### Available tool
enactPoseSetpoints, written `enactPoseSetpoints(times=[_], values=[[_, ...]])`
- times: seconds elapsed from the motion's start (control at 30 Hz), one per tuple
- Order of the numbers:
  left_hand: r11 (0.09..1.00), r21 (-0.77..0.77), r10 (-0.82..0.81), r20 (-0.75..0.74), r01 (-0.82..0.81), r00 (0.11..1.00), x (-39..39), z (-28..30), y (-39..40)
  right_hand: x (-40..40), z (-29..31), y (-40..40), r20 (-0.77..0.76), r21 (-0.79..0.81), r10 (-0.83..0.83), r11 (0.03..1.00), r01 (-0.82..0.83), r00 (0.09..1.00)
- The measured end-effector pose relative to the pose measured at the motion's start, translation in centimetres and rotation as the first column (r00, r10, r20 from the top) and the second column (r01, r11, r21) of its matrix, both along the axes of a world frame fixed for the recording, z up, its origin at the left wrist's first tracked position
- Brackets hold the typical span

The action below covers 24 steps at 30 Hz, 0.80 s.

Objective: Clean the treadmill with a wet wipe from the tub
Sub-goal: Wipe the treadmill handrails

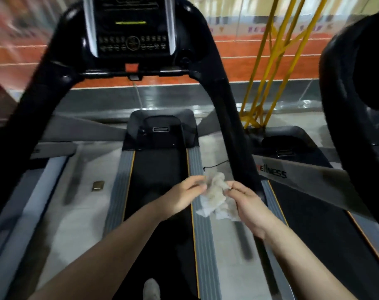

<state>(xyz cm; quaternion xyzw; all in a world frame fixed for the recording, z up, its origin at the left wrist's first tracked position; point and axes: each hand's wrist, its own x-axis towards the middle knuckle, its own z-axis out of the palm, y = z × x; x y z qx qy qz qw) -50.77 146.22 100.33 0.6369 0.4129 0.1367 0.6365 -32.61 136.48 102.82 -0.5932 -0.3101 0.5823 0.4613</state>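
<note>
White and crumpled, the wipe (215, 197) hangs between both hands, above the grey side rail (202, 234) of the treadmill (156, 169), just right of the black belt (158, 213). The left hand (182, 197) pinches the top left edge of the wipe with its finger and thumb tips curled in. The right hand (247, 202) pinches the right edge the same way, fingers bent round the cloth. The wipe sits right between the two sets of fingertips, so neither hand has to reach for it. It is bunched up, not flat, and its longer side runs from the top near the left hand down toward the right wrist. Both hands are about as near to it as each other. It looks like the hands are set to open or fold the wipe before rubbing. The rail lies straight below the wipe, and the console (132, 29) is far up ahead of it, past the handles. From here the rail would be the closest part to clean, I think. The tub is not in view. A shoe (151, 289) shows low on the belt, well behind the wipe
</note>
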Motion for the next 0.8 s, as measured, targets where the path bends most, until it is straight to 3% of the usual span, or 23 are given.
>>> enactPoseSetpoints(times=[0.13,0.23,0.37,0.47,0.53,0.63,0.7,0.77,0.8], values=[[0.992,-0.042,0.120,0.089,-0.117,0.989,-4.9,1.6,1.5,-3.6,1.2,3.8,0.148,0.041,0.201,0.977,-0.209,0.968],[0.986,-0.018,0.165,0.186,-0.165,0.969,-8.6,2.9,3.1,-6.4,1.9,6.7,0.279,0.076,0.238,0.960,-0.268,0.930],[0.933,0.159,0.296,0.164,-0.322,0.941,-13.4,3.4,6.6,-10.2,2.6,11.0,0.270,0.122,0.235,0.954,-0.276,0.934],[0.874,0.265,0.387,0.126,-0.407,0.913,-16.6,4.1,9.7,-13.0,2.8,14.4,0.266,0.060,0.317,0.937,-0.344,0.910],[0.813,0.410,0.431,0.056,-0.415,0.900,-18.5,4.9,11.7,-15.1,2.6,16.5,0.362,0.024,0.370,0.914,-0.405,0.856],[0.679,0.653,0.432,0.013,-0.335,0.902,-21.0,5.3,14.1,-18.4,2.1,19.8,0.495,-0.004,0.278,0.948,-0.318,0.823],[0.598,0.743,0.408,0.041,-0.301,0.912,-22.6,5.0,15.2,-20.8,1.8,21.9,0.385,-0.016,0.193,0.979,-0.202,0.903],[0.570,0.781,0.380,0.025,-0.256,0.924,-24.0,4.5,16.1,-23.3,1.8,24.0,0.079,-0.063,0.115,0.992,-0.110,0.990],[0.566,0.794,0.373,-0.005,-0.223,0.928,-24.7,4.3,16.5,-24.4,2.0,24.9,-0.087,-0.080,0.092,0.992,-0.099,0.992]])
